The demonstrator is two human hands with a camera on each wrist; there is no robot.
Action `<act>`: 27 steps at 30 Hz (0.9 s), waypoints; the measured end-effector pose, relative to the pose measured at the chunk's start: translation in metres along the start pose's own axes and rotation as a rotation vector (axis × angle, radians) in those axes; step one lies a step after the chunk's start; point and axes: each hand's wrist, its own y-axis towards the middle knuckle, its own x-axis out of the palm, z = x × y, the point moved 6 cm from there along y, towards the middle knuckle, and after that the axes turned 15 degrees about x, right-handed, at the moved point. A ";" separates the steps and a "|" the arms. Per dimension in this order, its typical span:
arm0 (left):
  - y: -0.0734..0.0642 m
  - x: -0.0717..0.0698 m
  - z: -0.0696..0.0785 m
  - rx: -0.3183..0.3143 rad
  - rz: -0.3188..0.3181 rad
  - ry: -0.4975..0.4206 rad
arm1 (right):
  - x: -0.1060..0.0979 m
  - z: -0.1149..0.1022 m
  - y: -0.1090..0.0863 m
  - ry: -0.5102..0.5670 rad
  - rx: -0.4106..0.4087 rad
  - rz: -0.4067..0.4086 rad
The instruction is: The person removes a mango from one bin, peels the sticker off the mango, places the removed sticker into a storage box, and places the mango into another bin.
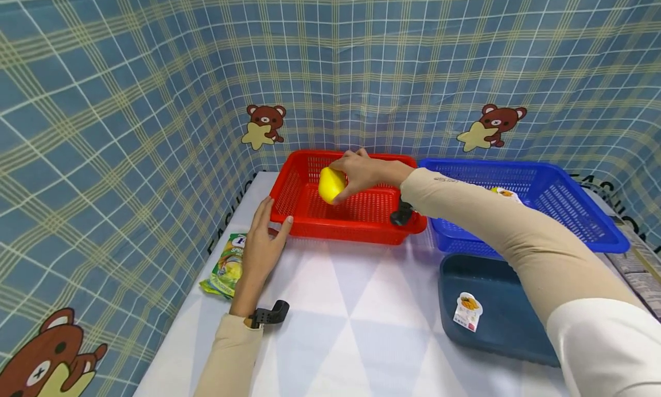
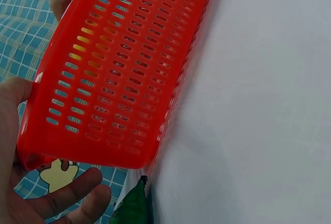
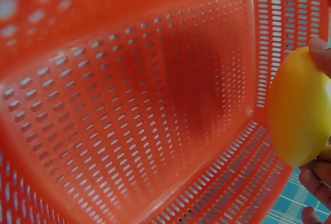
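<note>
In the head view my right hand [image 1: 361,172] grips a smooth yellow oval fruit [image 1: 331,185] between thumb and fingers, over the left half of a red perforated basket [image 1: 341,230]. The right wrist view shows the fruit [image 3: 297,107] beside the basket's slotted walls, with fingertips at both its ends. My left hand [image 1: 262,245] rests at the basket's front left corner. Its thumb [image 2: 18,89] touches the rim, while other fingers [image 2: 67,195] extend loosely past the corner. Beside this hand lies a green and yellow packet [image 1: 224,271], partly hidden by it.
Right of the red basket stands a blue basket [image 1: 558,190] holding a yellow and white item, partly behind my right sleeve. In front of it, a dark blue tray [image 1: 501,322] holds a labelled sticker or card [image 1: 468,312]. Plaid cloth [image 1: 351,70] hangs behind the table.
</note>
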 end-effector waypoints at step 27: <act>-0.001 0.000 -0.001 -0.011 -0.005 0.019 | 0.066 -0.006 0.056 0.120 0.096 -0.138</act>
